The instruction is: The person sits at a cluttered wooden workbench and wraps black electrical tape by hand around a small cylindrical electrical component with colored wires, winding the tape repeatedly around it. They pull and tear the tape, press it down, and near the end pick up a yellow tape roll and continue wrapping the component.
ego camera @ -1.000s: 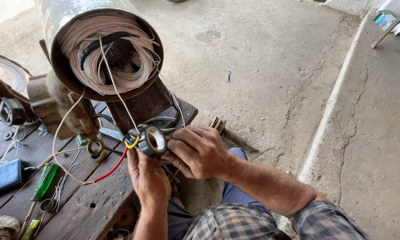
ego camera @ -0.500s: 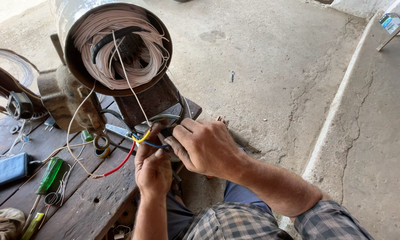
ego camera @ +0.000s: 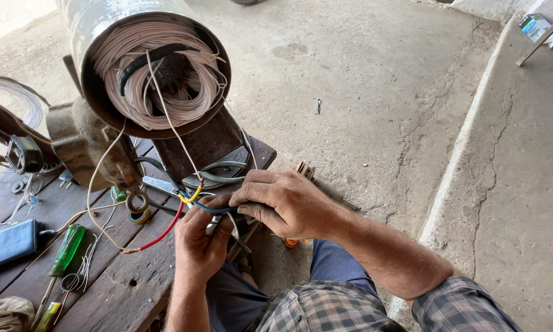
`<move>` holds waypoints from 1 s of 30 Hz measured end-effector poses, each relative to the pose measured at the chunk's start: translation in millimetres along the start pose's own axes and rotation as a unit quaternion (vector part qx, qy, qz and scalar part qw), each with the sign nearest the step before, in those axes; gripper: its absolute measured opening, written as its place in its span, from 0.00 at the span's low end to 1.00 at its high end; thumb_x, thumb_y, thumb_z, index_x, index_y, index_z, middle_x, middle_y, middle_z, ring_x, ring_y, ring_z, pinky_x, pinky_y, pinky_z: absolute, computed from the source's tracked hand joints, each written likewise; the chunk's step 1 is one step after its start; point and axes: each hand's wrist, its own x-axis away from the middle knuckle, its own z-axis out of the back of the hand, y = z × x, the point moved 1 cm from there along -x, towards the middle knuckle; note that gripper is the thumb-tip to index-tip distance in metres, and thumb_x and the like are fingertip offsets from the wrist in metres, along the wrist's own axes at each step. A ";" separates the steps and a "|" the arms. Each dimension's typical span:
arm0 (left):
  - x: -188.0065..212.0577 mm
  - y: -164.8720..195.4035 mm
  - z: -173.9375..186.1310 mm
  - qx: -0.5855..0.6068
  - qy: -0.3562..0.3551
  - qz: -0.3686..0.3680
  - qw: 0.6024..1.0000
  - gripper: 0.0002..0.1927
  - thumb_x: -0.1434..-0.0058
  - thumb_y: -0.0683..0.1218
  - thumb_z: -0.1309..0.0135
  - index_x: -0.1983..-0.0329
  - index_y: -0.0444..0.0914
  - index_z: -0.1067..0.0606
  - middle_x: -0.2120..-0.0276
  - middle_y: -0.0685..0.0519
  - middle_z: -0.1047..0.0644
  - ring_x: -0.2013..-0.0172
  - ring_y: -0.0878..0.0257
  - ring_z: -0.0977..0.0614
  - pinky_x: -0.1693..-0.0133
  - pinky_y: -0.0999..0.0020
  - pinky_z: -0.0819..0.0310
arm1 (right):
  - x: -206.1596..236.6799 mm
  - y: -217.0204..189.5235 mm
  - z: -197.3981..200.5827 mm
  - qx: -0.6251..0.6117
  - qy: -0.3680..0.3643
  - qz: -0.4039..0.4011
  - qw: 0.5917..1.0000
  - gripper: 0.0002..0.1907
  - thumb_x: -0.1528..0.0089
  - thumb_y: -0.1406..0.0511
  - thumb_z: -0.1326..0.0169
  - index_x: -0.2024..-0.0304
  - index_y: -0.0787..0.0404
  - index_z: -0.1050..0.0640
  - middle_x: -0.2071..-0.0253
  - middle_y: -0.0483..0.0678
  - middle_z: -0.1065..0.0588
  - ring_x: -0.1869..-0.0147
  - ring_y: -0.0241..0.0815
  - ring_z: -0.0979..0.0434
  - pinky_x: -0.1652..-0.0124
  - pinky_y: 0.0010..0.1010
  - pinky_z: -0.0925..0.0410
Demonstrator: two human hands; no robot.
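Both hands, left [ego camera: 204, 243] and right [ego camera: 286, 200], now pinch my wire leads [ego camera: 196, 198] together below the stator [ego camera: 153, 74]; tape roll gone from grip.

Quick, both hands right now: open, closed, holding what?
Left hand: closed, gripping the coloured wires.
Right hand: closed, fingers pinching the same wires.

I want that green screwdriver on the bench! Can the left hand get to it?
Probably yes. The green screwdriver lies in the open on the wooden bench, only thin wires nearby. But the left hand is busy gripping the coloured wires.
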 end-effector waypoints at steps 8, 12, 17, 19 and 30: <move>14.1 -13.0 -16.3 0.273 0.003 0.081 0.959 0.12 0.33 0.43 0.45 0.52 0.28 0.20 0.61 0.46 0.19 0.65 0.62 0.19 0.63 0.71 0.25 | 6.9 14.0 -9.4 0.037 0.007 0.058 0.998 0.12 0.39 0.70 0.39 0.52 0.61 0.21 0.59 0.49 0.23 0.54 0.48 0.19 0.57 0.38 0.27; 34.5 -33.5 -30.7 0.525 0.037 0.137 0.839 0.12 0.30 0.45 0.44 0.59 0.30 0.21 0.69 0.48 0.21 0.69 0.64 0.23 0.67 0.73 0.31 | 9.0 18.5 -8.7 0.076 0.017 0.107 0.991 0.16 0.41 0.68 0.39 0.51 0.60 0.20 0.56 0.48 0.23 0.50 0.48 0.19 0.54 0.38 0.25; 30.6 -48.0 -38.1 0.418 0.121 0.163 0.885 0.14 0.27 0.48 0.44 0.58 0.30 0.22 0.67 0.47 0.22 0.68 0.64 0.23 0.66 0.70 0.30 | 10.8 18.9 -10.3 0.127 0.050 0.139 0.981 0.17 0.42 0.60 0.34 0.55 0.62 0.21 0.58 0.49 0.23 0.55 0.45 0.19 0.57 0.37 0.24; 26.1 -43.2 -39.4 0.375 0.162 0.167 0.897 0.18 0.26 0.53 0.46 0.49 0.32 0.27 0.60 0.47 0.23 0.60 0.62 0.22 0.58 0.67 0.27 | 9.5 16.0 -16.6 0.148 0.101 0.159 0.971 0.15 0.39 0.58 0.36 0.57 0.62 0.21 0.61 0.48 0.24 0.59 0.43 0.19 0.60 0.36 0.24; -0.3 -6.3 -30.4 0.499 0.062 0.123 0.855 0.26 0.30 0.46 0.46 0.32 0.28 0.30 0.35 0.41 0.28 0.32 0.51 0.28 0.29 0.55 0.39 | -6.5 -7.5 -22.5 0.187 0.065 -0.014 0.980 0.11 0.34 0.60 0.42 0.67 0.59 0.22 0.71 0.48 0.24 0.72 0.41 0.23 0.73 0.35 0.29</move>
